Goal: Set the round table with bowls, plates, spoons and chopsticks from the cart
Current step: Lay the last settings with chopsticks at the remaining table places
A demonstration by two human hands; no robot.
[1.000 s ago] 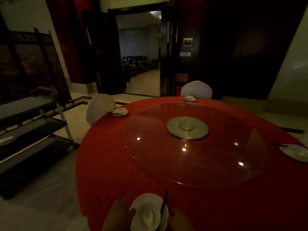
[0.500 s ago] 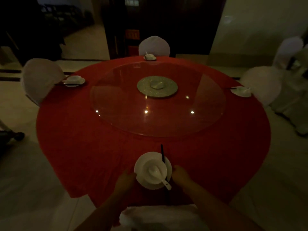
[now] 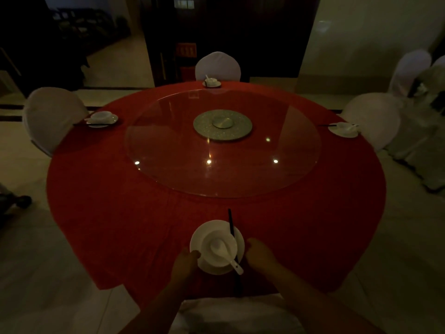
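Near edge of the round table with red cloth: white round plate with a white bowl on it. A white ceramic spoon lies in the bowl, scoop at the bowl's middle, handle pointing down-right toward the person and sticking out past the plate rim. The black chopsticks have their long axis near straight from person to table centre. They lie across the plate's right side, far tips beyond the rim toward the glass turntable, near ends close to the table edge.

Left hand: fingers bent, tips touching the plate's lower-left rim; too dim to tell a pinch from a plain touch. Right hand: fingers curled in, just beside the plate's right rim and the chopsticks. Cannot tell contact, nothing seen held.

Three other white place settings sit at the left, far and right edges, each by a white-covered chair.

Versus 0.5 s ago: plate, bowl, spoon and chopsticks are in the same place and heading, hands flank the plate as before. Versus 1.0 s ago: the view has tipped down from the doorway, and the cart is out of view.
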